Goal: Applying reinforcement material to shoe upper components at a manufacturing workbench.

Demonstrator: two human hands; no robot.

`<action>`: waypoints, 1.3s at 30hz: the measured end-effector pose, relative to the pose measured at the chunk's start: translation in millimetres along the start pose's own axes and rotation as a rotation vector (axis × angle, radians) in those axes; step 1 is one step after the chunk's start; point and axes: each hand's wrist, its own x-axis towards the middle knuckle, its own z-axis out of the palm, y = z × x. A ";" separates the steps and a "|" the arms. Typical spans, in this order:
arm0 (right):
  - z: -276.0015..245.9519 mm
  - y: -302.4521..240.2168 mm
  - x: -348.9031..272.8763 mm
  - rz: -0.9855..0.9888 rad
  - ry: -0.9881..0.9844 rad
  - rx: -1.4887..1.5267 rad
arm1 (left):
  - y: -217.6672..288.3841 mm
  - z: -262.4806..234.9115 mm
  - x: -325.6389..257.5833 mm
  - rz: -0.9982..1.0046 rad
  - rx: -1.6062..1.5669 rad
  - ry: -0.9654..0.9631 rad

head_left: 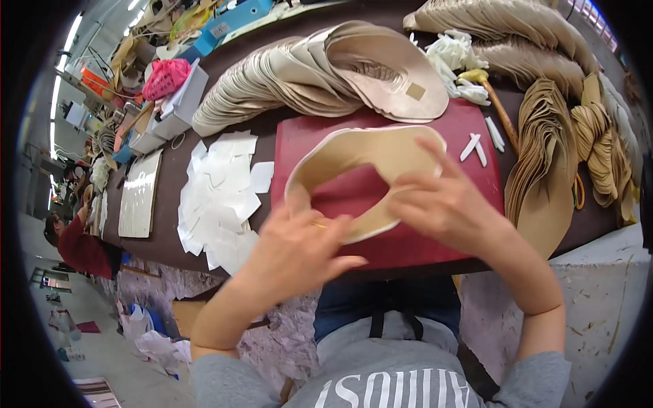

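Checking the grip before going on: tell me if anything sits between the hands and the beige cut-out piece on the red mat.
Nothing visible does. The left hand and right hand both already touch the beige piece directly; the white patches lie off to the left of the red mat.

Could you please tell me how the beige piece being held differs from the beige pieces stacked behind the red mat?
The held piece is single, while the stack holds many fanned, overlapping pieces. The held piece is a curved open band, gripped by the left hand and right hand over the red mat; the stack lies untouched on the dark table. Both are the same pale beige, thin and flexible-looking.
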 end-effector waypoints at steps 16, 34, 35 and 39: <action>65.1 -48.4 -8.3 -0.011 -0.006 -0.241 | 21.3 72.1 -57.6 0.074 0.182 0.311; 88.7 -50.8 -2.0 -0.082 -0.215 -0.459 | 13.5 108.4 -85.8 -0.109 0.230 0.126; 90.3 -51.4 -1.5 -0.082 -0.220 -0.457 | 14.4 112.5 -85.9 -0.110 0.225 0.126; 94.6 -53.6 -0.2 -0.096 -0.246 -0.455 | 23.7 128.2 -74.6 -0.232 0.016 0.343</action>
